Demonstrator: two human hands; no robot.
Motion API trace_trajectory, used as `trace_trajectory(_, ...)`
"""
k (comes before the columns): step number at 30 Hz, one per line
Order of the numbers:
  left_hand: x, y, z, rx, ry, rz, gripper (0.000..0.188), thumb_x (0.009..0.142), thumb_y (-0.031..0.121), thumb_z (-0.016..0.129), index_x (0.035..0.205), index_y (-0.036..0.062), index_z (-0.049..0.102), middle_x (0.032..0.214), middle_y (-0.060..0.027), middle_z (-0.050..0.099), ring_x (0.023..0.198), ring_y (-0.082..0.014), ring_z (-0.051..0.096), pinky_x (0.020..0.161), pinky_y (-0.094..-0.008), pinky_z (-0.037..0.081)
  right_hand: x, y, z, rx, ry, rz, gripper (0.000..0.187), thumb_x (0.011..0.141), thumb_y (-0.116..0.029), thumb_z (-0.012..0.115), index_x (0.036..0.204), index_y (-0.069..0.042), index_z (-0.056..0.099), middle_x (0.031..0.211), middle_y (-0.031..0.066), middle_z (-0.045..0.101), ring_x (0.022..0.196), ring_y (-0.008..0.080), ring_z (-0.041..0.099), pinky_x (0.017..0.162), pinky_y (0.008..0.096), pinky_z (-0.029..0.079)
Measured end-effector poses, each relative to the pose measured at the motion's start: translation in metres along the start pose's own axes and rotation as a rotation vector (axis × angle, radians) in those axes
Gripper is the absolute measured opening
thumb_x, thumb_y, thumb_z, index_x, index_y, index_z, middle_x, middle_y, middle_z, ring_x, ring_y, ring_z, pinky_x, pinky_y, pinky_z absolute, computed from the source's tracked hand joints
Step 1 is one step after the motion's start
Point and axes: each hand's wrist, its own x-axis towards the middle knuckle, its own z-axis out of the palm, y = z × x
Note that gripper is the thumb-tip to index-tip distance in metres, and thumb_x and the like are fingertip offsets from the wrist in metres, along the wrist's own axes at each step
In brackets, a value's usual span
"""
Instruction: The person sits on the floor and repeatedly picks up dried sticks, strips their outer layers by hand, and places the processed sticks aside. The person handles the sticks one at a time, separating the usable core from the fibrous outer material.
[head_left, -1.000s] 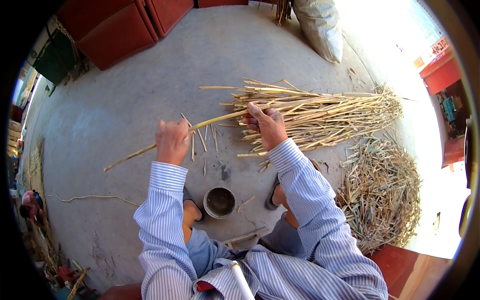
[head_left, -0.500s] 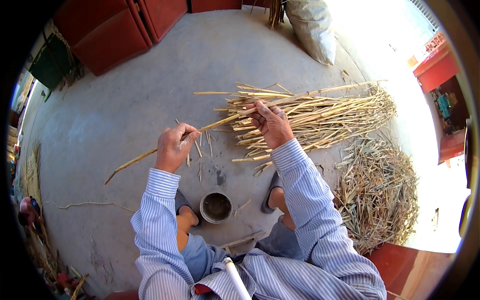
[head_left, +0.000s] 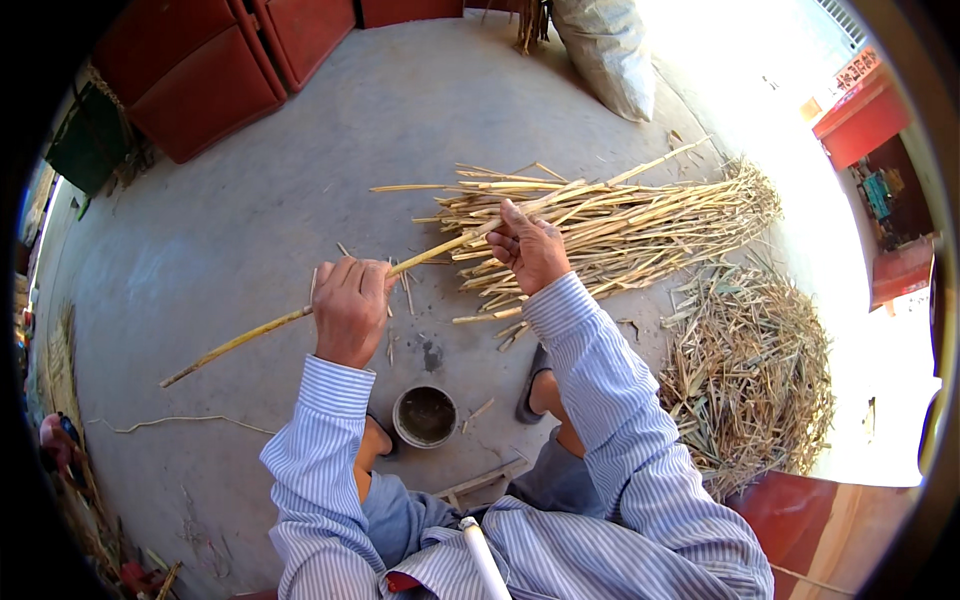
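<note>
A long yellow-brown dry stalk [head_left: 238, 342] runs slantwise in front of me, its thicker cut end low at the left. My left hand [head_left: 352, 308] wraps round it, back of the hand up. Further along, my right hand [head_left: 530, 250] pinches the same stalk between thumb and fingers. Its thinner part continues to the upper right, over a bundle of similar stalks [head_left: 620, 232] lying on the floor. Short cut pieces lie beyond my left hand. Below my hands, a round bowl [head_left: 425, 416] with dark contents stands between my feet.
To the right lies a heap of dry leaves and husks [head_left: 750, 375]. A pale full sack [head_left: 605, 60] stands at the far side, and red padded seats [head_left: 210, 90] at the far left. One thin strand [head_left: 180, 420] lies on the grey floor.
The stalk has slid to the lower left, and its far tip has drawn inward. My left hand has turned to wrap round it; my right hand still pinches it. The view has shifted slightly.
</note>
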Motion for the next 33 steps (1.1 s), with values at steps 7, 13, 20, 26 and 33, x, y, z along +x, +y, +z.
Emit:
trace_trajectory(7, 0.006, 0.011, 0.01, -0.091, -0.116, -0.053, 0.016, 0.075, 0.016, 0.076, 0.082, 0.0095, 0.064, 0.073, -0.0024, 0.064, 0.073, -0.0217, 0.061, 0.069, -0.036, 0.041, -0.014, 0.026, 0.023, -0.025, -0.076, 0.083, 0.024, 0.093, -0.026, 0.068, 0.101, -0.005, 0.06, 0.088, 0.0061, 0.069, 0.073, 0.014, 0.068, 0.061, 0.0229, 0.055)
trace_trajectory(13, -0.019, -0.058, -0.037, -0.296, -0.36, -0.436, 0.012, 0.078, 0.016, 0.075, 0.077, 0.0084, 0.065, 0.072, -0.0022, 0.068, 0.069, -0.0196, 0.061, 0.071, -0.0375, 0.039, 0.018, -0.047, -0.058, 0.044, 0.103, -0.19, 0.018, 0.095, -0.023, 0.064, 0.092, -0.006, 0.063, 0.081, 0.0055, 0.068, 0.071, 0.0129, 0.067, 0.057, 0.021, 0.057)
trace_trajectory(20, 0.01, 0.002, 0.007, -0.318, -0.105, -0.217, 0.014, 0.081, 0.02, 0.074, 0.082, 0.0086, 0.067, 0.072, -0.0033, 0.068, 0.066, -0.0227, 0.061, 0.07, -0.0367, 0.04, -0.017, 0.004, 0.004, 0.047, -0.065, -0.029, 0.023, 0.094, -0.025, 0.066, 0.099, -0.004, 0.058, 0.089, 0.0072, 0.066, 0.078, 0.0167, 0.068, 0.063, 0.0245, 0.057)
trace_trajectory(26, 0.012, -0.008, 0.005, -0.466, -0.292, -0.434, 0.016, 0.084, 0.019, 0.073, 0.085, 0.0042, 0.068, 0.07, -0.0075, 0.067, 0.062, -0.0192, 0.061, 0.058, -0.0331, 0.043, 0.003, -0.026, -0.03, 0.09, 0.079, -0.205, 0.02, 0.095, -0.025, 0.065, 0.094, -0.005, 0.06, 0.084, 0.0047, 0.067, 0.073, 0.0127, 0.067, 0.058, 0.0199, 0.055)
trace_trajectory(33, 0.011, -0.005, 0.014, -0.645, -0.38, -0.508, 0.017, 0.086, 0.016, 0.071, 0.089, 0.0006, 0.067, 0.071, -0.008, 0.067, 0.062, -0.0146, 0.06, 0.057, -0.0305, 0.046, -0.018, 0.011, 0.003, 0.102, -0.423, 0.01, 0.025, 0.098, -0.016, 0.059, 0.119, -0.005, 0.06, 0.117, 0.0106, 0.066, 0.1, 0.0161, 0.066, 0.08, 0.0275, 0.057)
